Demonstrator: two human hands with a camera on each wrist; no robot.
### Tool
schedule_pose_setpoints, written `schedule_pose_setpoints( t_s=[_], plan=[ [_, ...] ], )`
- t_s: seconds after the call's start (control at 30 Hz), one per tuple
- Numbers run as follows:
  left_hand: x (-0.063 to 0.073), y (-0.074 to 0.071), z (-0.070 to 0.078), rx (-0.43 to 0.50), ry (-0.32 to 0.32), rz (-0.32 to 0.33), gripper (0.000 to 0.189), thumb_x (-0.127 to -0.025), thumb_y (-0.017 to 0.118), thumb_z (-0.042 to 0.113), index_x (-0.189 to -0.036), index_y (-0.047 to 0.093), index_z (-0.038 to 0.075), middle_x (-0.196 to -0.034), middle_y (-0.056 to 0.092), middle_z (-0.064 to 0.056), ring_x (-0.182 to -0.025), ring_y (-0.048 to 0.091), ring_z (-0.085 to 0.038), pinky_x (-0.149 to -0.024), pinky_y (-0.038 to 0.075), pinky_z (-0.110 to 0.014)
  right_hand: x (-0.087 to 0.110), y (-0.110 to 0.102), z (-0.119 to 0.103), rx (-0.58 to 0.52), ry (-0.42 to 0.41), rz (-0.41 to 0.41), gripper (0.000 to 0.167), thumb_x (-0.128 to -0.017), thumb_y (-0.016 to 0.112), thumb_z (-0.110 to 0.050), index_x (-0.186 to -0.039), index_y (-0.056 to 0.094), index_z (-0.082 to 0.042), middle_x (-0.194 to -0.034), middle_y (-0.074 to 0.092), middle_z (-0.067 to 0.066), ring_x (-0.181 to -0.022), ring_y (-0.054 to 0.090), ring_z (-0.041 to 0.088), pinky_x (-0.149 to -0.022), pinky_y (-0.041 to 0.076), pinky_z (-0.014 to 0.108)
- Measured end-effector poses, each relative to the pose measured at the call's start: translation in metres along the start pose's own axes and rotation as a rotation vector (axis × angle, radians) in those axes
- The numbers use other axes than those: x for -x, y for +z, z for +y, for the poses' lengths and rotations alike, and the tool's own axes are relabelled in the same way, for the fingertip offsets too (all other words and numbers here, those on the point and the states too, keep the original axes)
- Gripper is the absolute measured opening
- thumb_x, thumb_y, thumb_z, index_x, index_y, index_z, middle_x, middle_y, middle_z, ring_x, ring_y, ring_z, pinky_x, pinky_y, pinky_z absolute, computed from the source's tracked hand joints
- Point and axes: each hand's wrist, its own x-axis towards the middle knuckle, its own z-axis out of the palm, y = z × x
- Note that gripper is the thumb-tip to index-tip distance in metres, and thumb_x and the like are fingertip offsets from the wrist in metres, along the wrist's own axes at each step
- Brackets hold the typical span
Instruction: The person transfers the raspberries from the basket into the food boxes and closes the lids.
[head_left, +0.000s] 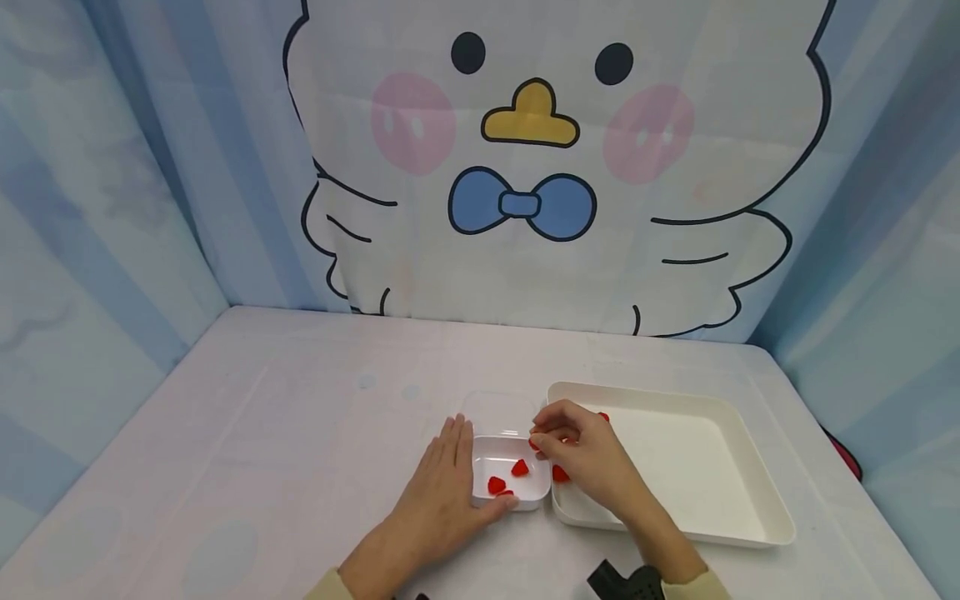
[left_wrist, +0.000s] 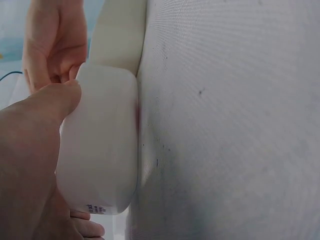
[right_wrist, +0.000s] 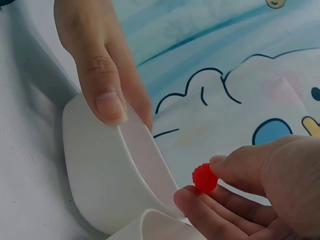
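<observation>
A small white box (head_left: pixel 532 502) holds a few red raspberries (head_left: pixel 520 467), and its clear lid (head_left: pixel 498 407) lies raised back behind it. My left hand (head_left: pixel 438 492) lies along the box's left side with straight fingers, and its thumb rests on the near rim, as the right wrist view also shows. Over the box's right edge, my right hand (head_left: pixel 581 454) pinches a bumpy red raspberry (right_wrist: pixel 205 178) between thumb and fingertips. In the left wrist view the box's outer wall (left_wrist: pixel 102 140) fills the middle, with the thumb at its upper corner.
A cream tray (head_left: pixel 690 467) stands right against the box on its right side. More red raspberries (head_left: pixel 560 473) lie at its left end, partly hidden by my right hand. Behind the white-covered table (head_left: pixel 300 400) hangs a printed curtain (head_left: pixel 525 275).
</observation>
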Motion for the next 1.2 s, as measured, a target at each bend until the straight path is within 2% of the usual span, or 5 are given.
schedule_pose_setpoints(
  t_s=[0.2, 0.5, 0.9, 1.2],
  plan=[
    [0.001, -0.001, 0.000, 0.007, 0.007, 0.007, 0.106, -0.086, 0.060, 0.067, -0.152, 0.024, -0.008, -0.159, 0.028, -0.023, -0.151, 0.023, -0.038, -0.120, 0.029, -0.052, -0.001, 0.006, -0.004, 0.056, -0.018, -0.004, 0.022, -0.089, 0.073, -0.012, -0.108, 0.065, -0.005, -0.095, 0.069, 0.004, -0.079, 0.068, 0.013, -0.072, 0.057, 0.019],
    [0.000, -0.002, 0.001, 0.012, 0.012, -0.006, 0.105, -0.087, 0.059, 0.067, -0.152, 0.023, -0.008, -0.159, 0.027, -0.024, -0.151, 0.022, -0.038, -0.120, 0.029, -0.052, -0.007, 0.015, -0.012, 0.176, -0.031, -0.049, 0.010, -0.089, 0.072, -0.012, -0.097, 0.067, -0.011, -0.089, 0.068, -0.002, -0.080, 0.066, 0.009, -0.072, 0.055, 0.019],
    [0.000, -0.001, 0.001, 0.016, 0.004, -0.009, 0.106, -0.086, 0.059, 0.069, -0.152, 0.023, -0.007, -0.160, 0.027, -0.024, -0.151, 0.023, -0.038, -0.119, 0.029, -0.052, -0.009, 0.016, -0.015, 0.211, -0.031, -0.090, 0.010, -0.088, 0.072, -0.011, -0.096, 0.067, -0.009, -0.090, 0.069, -0.003, -0.079, 0.066, 0.009, -0.070, 0.055, 0.018],
    [0.001, -0.002, 0.001, 0.018, 0.007, -0.007, 0.104, -0.087, 0.058, 0.067, -0.152, 0.025, -0.007, -0.159, 0.028, -0.023, -0.151, 0.023, -0.038, -0.120, 0.029, -0.052, -0.007, 0.020, -0.014, 0.238, -0.096, -0.085, 0.008, -0.087, 0.072, -0.007, -0.093, 0.067, -0.009, -0.085, 0.068, -0.004, -0.076, 0.064, 0.008, -0.069, 0.054, 0.018]
  ],
)
